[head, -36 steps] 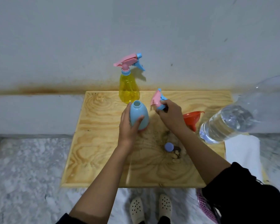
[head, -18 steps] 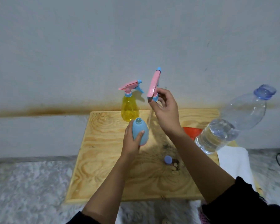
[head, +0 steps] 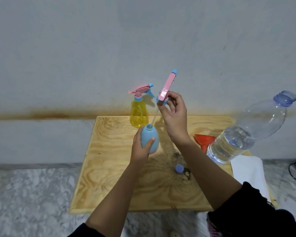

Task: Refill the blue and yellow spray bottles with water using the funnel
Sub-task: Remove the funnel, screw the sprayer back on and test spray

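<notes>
Here, in the head view, the left hand (head: 142, 149) wraps around the blue spray bottle (head: 149, 140), fingers curled on its far side and thumb pressed across its near face, holding it upright on the wooden board (head: 109, 168). The bottle's neck is open at the top. Above and just to the right, the right hand (head: 173, 115) pinches the pink spray head (head: 167, 87) at its blue collar between thumb and fingertips, the other fingers loosely bent. The head is lifted clear of the bottle and tilted, its blue nozzle pointing up and to the right. A thin clear dip tube (head: 154, 117) runs down from the collar, and its lower end reaches the rim of the open neck.

Farther back on the board, near the wall (head: 143, 40), the yellow spray bottle (head: 138, 115) stands upright with its pink and blue spray head screwed on. To the right, the red funnel (head: 203, 140) rests on the board, partly hidden behind a large clear water bottle (head: 246, 134), which is uncapped, partly filled and looks tilted to the right. A small blue cap (head: 179, 168) lies on the board near the right forearm. A white cloth (head: 248, 171) lies at the board's right edge.
</notes>
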`<control>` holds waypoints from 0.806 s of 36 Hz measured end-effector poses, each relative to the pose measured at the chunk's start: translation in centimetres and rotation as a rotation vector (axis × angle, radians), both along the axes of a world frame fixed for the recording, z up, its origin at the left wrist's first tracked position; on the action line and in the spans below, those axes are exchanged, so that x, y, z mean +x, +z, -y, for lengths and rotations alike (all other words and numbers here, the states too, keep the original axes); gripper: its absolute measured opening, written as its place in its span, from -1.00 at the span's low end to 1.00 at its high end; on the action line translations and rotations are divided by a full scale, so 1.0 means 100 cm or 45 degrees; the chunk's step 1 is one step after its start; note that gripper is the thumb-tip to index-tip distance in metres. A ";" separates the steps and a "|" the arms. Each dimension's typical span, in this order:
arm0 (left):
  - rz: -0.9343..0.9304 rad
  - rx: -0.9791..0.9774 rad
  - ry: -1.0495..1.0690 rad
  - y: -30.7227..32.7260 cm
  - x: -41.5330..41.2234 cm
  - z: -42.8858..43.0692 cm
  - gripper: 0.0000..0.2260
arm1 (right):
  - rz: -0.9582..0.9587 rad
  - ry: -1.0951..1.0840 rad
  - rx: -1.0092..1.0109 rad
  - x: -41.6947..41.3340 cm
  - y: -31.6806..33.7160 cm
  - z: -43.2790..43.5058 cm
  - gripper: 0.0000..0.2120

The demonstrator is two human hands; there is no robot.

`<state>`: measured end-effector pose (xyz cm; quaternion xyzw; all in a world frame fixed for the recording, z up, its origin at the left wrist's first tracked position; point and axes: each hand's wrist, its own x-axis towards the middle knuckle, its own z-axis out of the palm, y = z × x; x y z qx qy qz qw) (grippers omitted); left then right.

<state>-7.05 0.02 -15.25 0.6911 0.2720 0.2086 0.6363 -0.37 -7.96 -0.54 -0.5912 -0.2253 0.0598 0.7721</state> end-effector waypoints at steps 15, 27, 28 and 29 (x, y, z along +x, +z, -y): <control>0.104 0.434 0.050 -0.019 0.004 -0.007 -0.31 | -0.029 0.187 -0.417 0.013 -0.075 -0.007 -0.68; 0.117 0.488 -0.025 -0.051 -0.001 -0.012 -0.18 | 0.194 0.172 -0.567 0.018 -0.095 0.000 -0.72; 0.110 0.481 -0.046 -0.052 0.000 -0.012 -0.16 | 0.210 0.175 -0.578 0.019 -0.095 0.000 -0.73; 0.104 0.472 -0.065 -0.052 0.000 -0.013 -0.15 | 0.227 0.181 -0.590 0.020 -0.095 -0.001 -0.73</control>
